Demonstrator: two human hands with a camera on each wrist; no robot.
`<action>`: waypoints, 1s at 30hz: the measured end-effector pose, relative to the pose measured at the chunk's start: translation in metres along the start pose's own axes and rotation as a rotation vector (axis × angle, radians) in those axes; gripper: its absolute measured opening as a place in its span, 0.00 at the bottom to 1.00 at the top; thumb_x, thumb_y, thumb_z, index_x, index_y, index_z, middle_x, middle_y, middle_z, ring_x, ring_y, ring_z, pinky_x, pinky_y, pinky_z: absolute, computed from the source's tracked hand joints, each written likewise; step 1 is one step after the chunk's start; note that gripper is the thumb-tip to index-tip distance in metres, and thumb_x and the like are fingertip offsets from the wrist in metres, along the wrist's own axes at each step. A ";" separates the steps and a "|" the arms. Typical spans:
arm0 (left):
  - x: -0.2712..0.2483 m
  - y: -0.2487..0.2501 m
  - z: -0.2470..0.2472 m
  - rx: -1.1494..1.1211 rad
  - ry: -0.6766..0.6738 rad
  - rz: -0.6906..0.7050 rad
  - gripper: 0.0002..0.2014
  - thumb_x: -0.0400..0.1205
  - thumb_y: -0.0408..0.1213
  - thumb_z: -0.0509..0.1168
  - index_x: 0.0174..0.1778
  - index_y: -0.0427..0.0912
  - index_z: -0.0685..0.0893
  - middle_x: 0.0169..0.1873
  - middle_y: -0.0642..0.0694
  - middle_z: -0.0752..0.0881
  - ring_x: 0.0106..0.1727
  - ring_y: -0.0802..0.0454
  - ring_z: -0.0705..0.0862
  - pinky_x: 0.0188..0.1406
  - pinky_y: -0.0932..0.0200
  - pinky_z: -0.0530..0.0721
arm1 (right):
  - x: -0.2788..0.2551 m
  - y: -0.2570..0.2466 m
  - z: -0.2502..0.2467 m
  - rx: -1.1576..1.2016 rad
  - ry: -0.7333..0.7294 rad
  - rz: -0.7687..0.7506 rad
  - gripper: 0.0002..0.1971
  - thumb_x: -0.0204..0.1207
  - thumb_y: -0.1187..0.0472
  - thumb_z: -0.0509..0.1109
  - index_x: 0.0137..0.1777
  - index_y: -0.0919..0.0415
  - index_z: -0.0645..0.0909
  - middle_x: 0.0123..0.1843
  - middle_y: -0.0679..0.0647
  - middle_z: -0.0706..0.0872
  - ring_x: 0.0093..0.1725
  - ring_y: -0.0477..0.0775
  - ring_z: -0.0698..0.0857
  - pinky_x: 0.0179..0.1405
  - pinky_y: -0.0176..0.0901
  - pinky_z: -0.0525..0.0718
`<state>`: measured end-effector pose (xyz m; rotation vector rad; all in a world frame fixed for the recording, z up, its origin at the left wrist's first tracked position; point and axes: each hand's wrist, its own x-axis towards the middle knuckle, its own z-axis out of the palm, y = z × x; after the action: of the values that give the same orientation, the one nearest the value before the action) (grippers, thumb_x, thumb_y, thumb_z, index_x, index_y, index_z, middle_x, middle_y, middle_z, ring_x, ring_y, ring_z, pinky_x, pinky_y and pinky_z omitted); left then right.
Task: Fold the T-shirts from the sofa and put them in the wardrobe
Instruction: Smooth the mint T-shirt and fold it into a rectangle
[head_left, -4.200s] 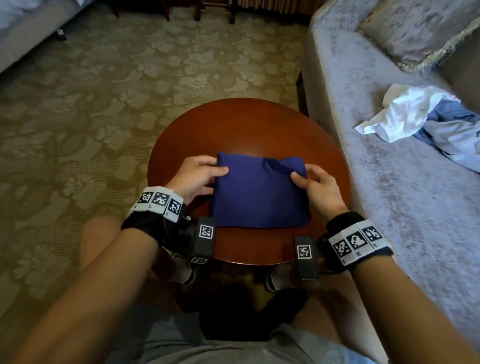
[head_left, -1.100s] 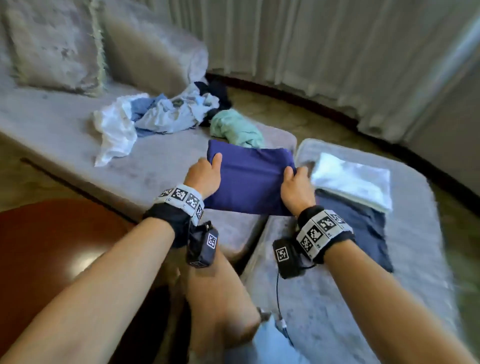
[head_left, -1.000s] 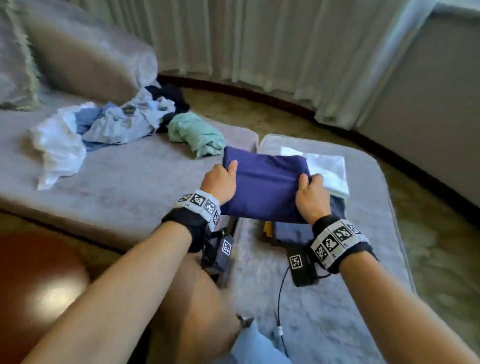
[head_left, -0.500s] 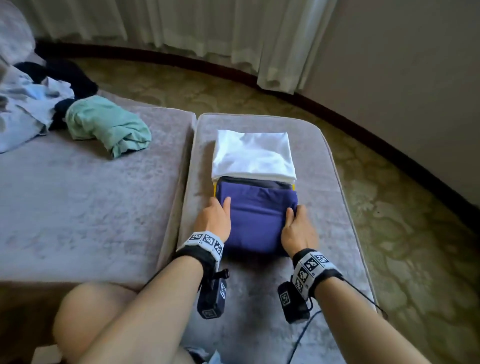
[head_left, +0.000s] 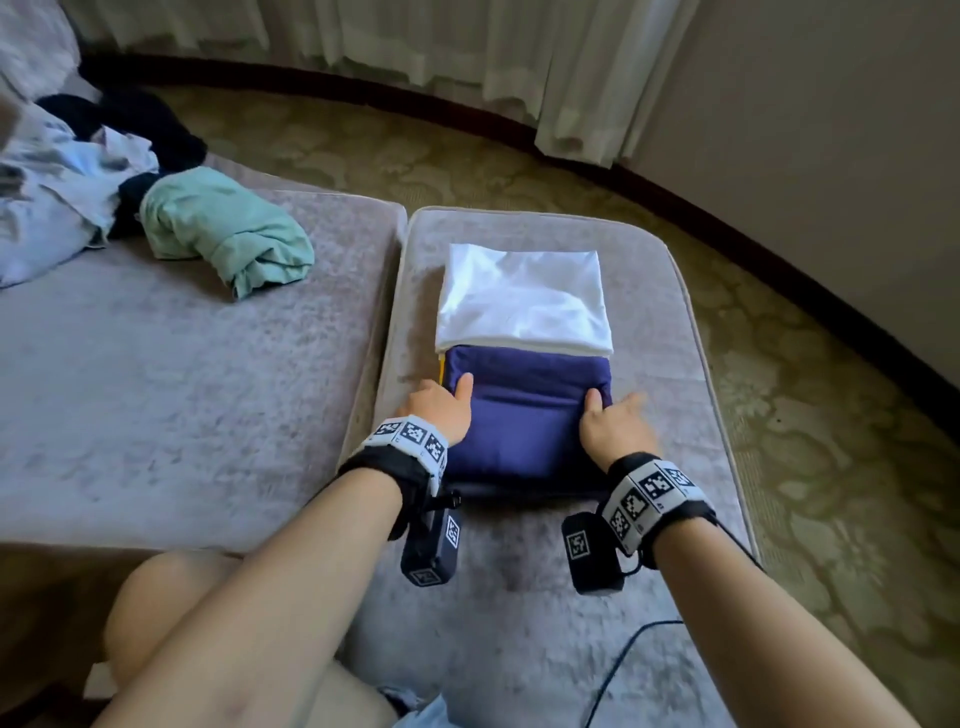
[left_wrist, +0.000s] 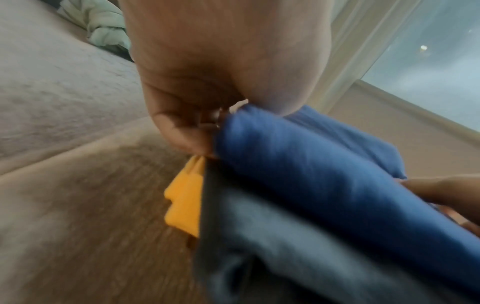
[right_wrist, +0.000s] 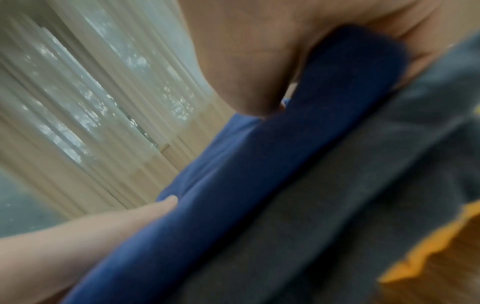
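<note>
Left hand (head_left: 439, 410) and right hand (head_left: 615, 423) pinch the side edges of the folded navy T-shirt (head_left: 524, 415), thumbs on top, fingers tucked under. It sits on a folded stack on the grey ottoman (head_left: 519, 597), beside the white T-shirt (head_left: 524, 299). No readable writing. Forearms are extended forward.

Both wrist views are blurred, the fingers of the left hand (head_left: 438, 410) and right hand (head_left: 615, 427) lie hidden under the navy T-shirt (head_left: 524, 415), a yellow garment (left_wrist: 184, 203) shows only an edge beneath it, and the crumpled clothes (head_left: 57, 182) run off the frame's left side.
</note>
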<state>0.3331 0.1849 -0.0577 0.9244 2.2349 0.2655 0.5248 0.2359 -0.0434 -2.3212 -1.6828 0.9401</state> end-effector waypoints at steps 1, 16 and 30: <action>0.004 -0.006 -0.004 -0.023 -0.008 0.004 0.39 0.85 0.63 0.47 0.76 0.28 0.65 0.70 0.31 0.77 0.69 0.33 0.77 0.66 0.47 0.74 | -0.004 -0.006 -0.002 0.030 0.087 0.002 0.25 0.84 0.50 0.58 0.70 0.71 0.64 0.71 0.72 0.75 0.70 0.71 0.75 0.66 0.56 0.72; 0.046 -0.145 -0.176 -0.830 0.203 -0.244 0.15 0.82 0.36 0.57 0.35 0.28 0.78 0.32 0.35 0.83 0.30 0.42 0.82 0.31 0.53 0.84 | -0.089 -0.237 0.084 -0.119 -0.111 -0.568 0.18 0.77 0.57 0.63 0.66 0.60 0.75 0.72 0.61 0.69 0.72 0.66 0.67 0.72 0.55 0.69; 0.166 -0.308 -0.278 -0.722 0.265 -0.454 0.15 0.78 0.39 0.61 0.50 0.31 0.85 0.43 0.35 0.85 0.47 0.38 0.86 0.54 0.37 0.87 | -0.053 -0.430 0.290 -0.544 -0.258 -0.954 0.43 0.77 0.68 0.65 0.84 0.38 0.48 0.86 0.55 0.46 0.76 0.67 0.62 0.64 0.58 0.76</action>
<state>-0.1044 0.0950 -0.0697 -0.0052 2.2391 0.9390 0.0049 0.2759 -0.0632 -1.2364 -2.9843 0.6102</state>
